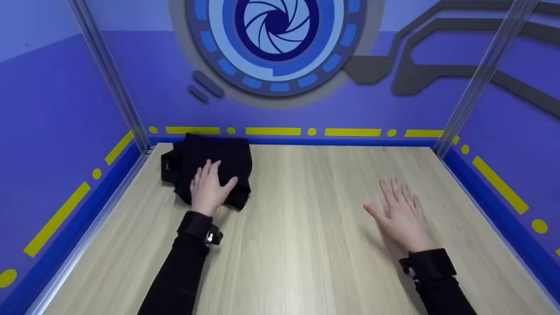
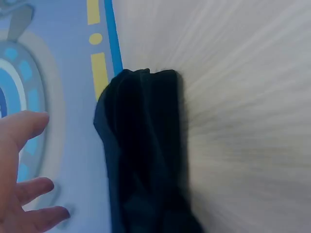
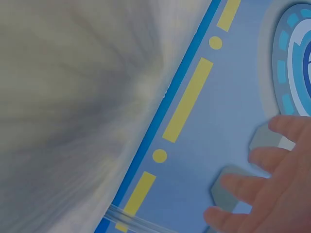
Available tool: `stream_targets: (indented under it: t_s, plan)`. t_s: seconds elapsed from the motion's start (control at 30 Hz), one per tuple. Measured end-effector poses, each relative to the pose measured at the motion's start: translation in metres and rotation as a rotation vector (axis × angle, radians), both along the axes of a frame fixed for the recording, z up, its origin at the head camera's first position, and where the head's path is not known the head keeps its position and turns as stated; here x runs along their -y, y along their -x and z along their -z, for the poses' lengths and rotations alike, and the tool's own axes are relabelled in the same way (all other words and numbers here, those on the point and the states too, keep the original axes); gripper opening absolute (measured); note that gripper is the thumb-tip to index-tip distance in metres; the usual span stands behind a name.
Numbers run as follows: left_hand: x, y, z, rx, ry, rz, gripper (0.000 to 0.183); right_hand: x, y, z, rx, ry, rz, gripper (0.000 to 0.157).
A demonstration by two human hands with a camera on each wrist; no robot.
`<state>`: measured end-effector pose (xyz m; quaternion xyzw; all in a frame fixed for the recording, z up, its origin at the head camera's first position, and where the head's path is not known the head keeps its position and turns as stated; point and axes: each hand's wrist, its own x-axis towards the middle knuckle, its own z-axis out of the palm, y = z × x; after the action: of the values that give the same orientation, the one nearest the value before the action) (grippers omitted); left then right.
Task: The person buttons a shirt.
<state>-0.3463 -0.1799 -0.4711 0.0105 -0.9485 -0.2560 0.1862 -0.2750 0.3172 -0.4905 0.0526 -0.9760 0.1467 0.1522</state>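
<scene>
While L hand (image 1: pixel 209 190) hovers o/ blk cloth (image 1: pixel 229 153); R hand (image 1: pixel 404 216) abv tbl (image 1: pixel 297 240); both splayed, empty

Your left hand (image 1: pixel 210 188) has its back up, fingers extended forward, thumb angled out to the right. Your right hand (image 1: pixel 402 216), well apart from it, spreads its fingers, thumb pointing inward. Both your black-sleeved forearms (image 1: pixel 175 273) slant inward toward the wrists.
</scene>
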Motion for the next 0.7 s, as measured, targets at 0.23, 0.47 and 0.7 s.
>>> stream_targets:
  t_s: [0.23,0.47,0.7]
  plan:
    - [0.006,0.017,0.01,0.258,0.011,-0.023,0.093,0.005,0.001,-0.002,-0.053,0.001,-0.006,0.088]
    - [0.004,0.016,0.02,0.426,0.038,-0.017,0.064,0.017,0.003,0.001,-0.062,0.032,-0.034,0.087]
    - [-0.017,0.01,0.016,0.468,0.032,0.058,0.06,0.032,0.005,-0.001,-0.054,0.061,-0.086,0.087]
